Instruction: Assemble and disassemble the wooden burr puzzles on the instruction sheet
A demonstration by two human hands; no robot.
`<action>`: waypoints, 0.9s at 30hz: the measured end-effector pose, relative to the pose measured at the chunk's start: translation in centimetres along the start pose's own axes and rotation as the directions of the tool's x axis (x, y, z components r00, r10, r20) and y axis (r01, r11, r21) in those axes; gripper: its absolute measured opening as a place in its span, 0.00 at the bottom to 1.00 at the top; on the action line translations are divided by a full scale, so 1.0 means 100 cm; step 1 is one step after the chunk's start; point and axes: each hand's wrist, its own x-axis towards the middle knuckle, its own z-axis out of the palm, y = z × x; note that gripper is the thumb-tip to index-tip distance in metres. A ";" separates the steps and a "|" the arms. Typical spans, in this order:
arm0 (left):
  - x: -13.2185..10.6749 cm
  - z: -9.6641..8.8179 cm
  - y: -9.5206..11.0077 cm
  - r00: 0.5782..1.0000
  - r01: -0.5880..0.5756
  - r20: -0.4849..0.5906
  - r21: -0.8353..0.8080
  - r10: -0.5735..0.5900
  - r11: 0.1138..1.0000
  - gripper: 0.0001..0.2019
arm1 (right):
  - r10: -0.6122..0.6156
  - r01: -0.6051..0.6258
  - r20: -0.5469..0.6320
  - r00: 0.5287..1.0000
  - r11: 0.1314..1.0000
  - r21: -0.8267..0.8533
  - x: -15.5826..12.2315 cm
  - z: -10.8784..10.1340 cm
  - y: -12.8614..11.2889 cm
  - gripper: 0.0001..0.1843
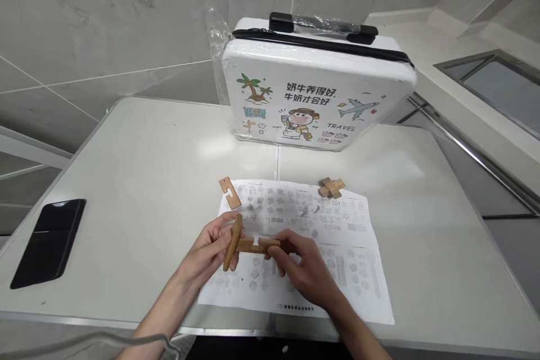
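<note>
Over a printed sheet of small diagrams (295, 284), both my hands hold wooden puzzle pieces. My left hand (213, 244) is closed around a slim wooden piece with tapered ends (233, 243), tilted nearly upright. A notched wooden bar (257, 245) meets that piece and runs to the right, its cut-out facing up. My right hand (297, 259) pinches the bar's right end between thumb and fingers. Whether the two pieces interlock I cannot tell, since fingers cover part of the joint. Just beyond my left hand lies a flat brown wooden plate with a T-shaped cut-out (230, 192).
An assembled wooden cross-shaped puzzle (332, 187) sits at the sheet's upper right. Behind stands a white suitcase (270, 67) in plastic wrap, with cartoon prints. A black phone (48, 242) lies on the left of the white table (147, 180). A grey cable (105, 338) crosses the lower left.
</note>
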 end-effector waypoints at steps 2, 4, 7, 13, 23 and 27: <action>-0.005 -0.002 0.007 0.999 -0.031 0.022 0.016 0.031 0.999 0.19 | -0.017 0.018 0.017 1.000 1.000 -0.022 0.002 0.003 -0.004 0.09; -0.011 -0.004 0.019 0.996 -0.085 -0.032 0.028 0.086 0.996 0.15 | -0.036 0.036 0.005 0.999 0.999 -0.033 0.004 0.002 -0.005 0.09; -0.017 -0.011 0.041 0.934 -0.248 -0.255 0.042 0.250 0.968 0.14 | -0.015 0.017 -0.082 0.996 1.000 0.020 0.010 -0.006 -0.001 0.12; -0.015 -0.018 0.062 0.814 0.019 -0.458 0.636 0.358 0.772 0.30 | 0.021 -0.040 -0.251 0.968 0.997 -0.073 0.035 -0.022 0.014 0.16; 0.017 -0.025 0.049 0.722 0.238 -0.406 0.906 0.561 0.350 0.20 | -0.059 -0.059 -0.296 0.953 0.925 -0.375 0.089 0.010 0.019 0.09; 0.026 -0.030 0.050 0.710 0.259 -0.399 0.914 0.580 0.312 0.19 | -0.051 -0.076 -0.304 0.951 0.918 -0.390 0.102 0.018 0.016 0.10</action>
